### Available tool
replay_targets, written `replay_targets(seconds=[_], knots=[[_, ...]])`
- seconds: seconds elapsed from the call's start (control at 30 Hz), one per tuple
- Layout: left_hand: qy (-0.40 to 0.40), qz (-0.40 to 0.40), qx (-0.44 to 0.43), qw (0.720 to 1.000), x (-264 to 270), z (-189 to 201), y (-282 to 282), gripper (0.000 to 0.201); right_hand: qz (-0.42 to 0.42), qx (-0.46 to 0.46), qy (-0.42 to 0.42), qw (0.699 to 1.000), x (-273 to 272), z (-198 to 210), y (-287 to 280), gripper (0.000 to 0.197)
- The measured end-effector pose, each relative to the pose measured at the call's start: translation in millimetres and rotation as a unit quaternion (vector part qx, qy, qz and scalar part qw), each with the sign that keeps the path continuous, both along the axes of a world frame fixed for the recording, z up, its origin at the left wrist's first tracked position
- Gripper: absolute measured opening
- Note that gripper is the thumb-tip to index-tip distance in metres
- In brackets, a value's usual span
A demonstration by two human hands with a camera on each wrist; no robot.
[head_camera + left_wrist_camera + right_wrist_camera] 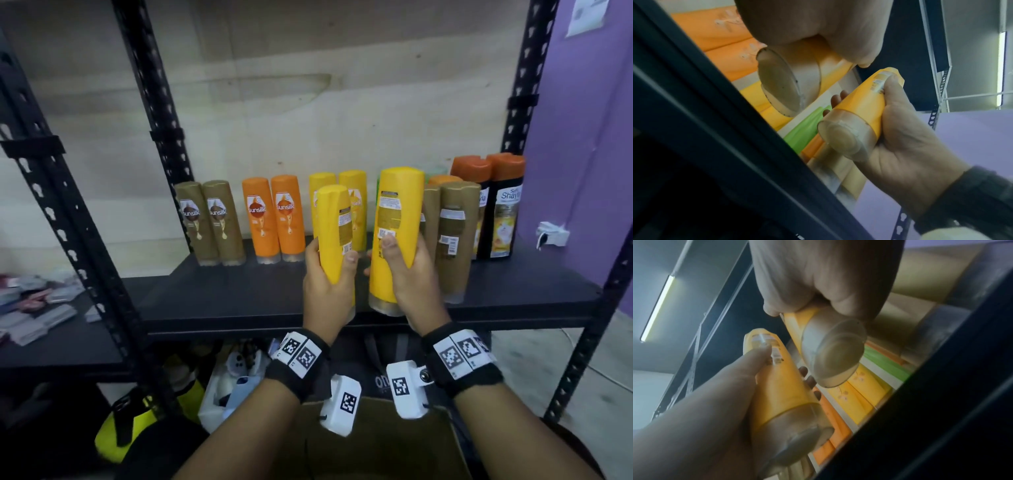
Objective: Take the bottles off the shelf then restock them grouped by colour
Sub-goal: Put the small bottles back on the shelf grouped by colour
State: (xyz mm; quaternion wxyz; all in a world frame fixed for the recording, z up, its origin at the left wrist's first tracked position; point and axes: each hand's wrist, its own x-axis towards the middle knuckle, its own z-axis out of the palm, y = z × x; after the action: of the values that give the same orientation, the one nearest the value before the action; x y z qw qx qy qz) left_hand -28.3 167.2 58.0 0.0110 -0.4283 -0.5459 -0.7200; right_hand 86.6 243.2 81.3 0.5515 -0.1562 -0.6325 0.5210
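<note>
Both hands hold yellow bottles, cap end down, just above the front of the black shelf (239,301). My left hand (327,277) grips the smaller yellow bottle (334,229) around its lower half. My right hand (412,274) grips the larger yellow bottle (395,219), thumb on its back label. The left wrist view shows the small bottle's clear cap (789,84) under my palm. In the right wrist view the large bottle's cap (834,352) is in sight. Standing on the shelf are two gold bottles (210,222), two orange bottles (275,219) and two yellow bottles (354,202).
At the right stand gold bottles (454,240), a green and an orange one half hidden behind, and two black bottles with orange caps (495,209). Black uprights (161,120) frame the bay. A cardboard box (376,445) sits below, and packets (34,308) lie on the left shelf.
</note>
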Motion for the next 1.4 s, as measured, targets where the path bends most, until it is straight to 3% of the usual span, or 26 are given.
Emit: replay_targets(seconds=[0.2,0.3,0.67,0.8,0.9,0.93,1.03,1.1,1.27,1.4], knots=[[0.004,0.004,-0.014,1.000,-26,-15,8,0.057,-0.008,0.024,-0.062,0.998,-25,-27,10,0.056],[0.000,0.013,-0.012,1.000,-36,-15,13,0.062,-0.005,0.043,-0.078,0.996,-34,-36,14,0.048],[-0.023,0.024,-0.040,0.999,-48,-14,34,0.063,-0.018,0.027,-0.119,0.992,-50,-37,25,0.061],[-0.037,0.014,-0.072,0.997,-50,-17,33,0.062,0.010,-0.014,-0.108,0.994,-52,-37,29,0.033],[-0.062,-0.019,-0.105,0.992,-51,-17,29,0.049,0.017,-0.051,-0.090,0.995,-50,-37,34,0.025],[-0.070,-0.028,-0.114,0.991,-52,-17,28,0.051,0.017,-0.060,-0.090,0.994,-50,-38,35,0.026],[-0.100,-0.050,-0.138,0.984,-56,-17,24,0.094,0.013,-0.061,-0.102,0.993,-48,-39,36,0.034],[-0.116,-0.058,-0.155,0.979,-57,-16,22,0.106,0.024,-0.059,-0.111,0.992,-47,-40,34,0.040],[-0.138,-0.076,-0.155,0.975,-58,-14,18,0.106,0.033,-0.020,-0.122,0.992,-42,-36,25,0.063],[-0.137,-0.085,-0.149,0.975,-56,-12,16,0.106,0.014,-0.008,-0.137,0.990,-40,-36,26,0.054]])
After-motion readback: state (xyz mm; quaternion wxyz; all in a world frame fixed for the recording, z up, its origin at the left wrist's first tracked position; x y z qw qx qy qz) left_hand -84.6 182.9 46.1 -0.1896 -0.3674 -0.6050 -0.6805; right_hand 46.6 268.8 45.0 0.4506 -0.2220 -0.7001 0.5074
